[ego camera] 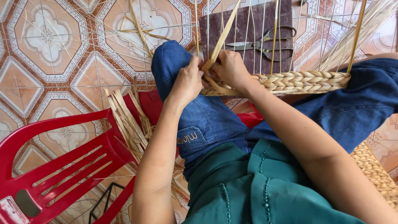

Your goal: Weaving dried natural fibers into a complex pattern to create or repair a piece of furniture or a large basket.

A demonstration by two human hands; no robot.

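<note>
Scissors (265, 41) lie on a board (248, 25) behind the woven band (298, 81).

The floor (49, 58) is tiled in terracotta and cream, each tile bearing an octagonal frame with a pale quatrefoil inside. Even daylight falls across it, with soft shadows. A red plastic chair (62, 161) with a slatted back stands at the lower left. A dark brown mat (244, 25), perhaps a board, lies on the tiles at the top. No walls or windows show.
</note>
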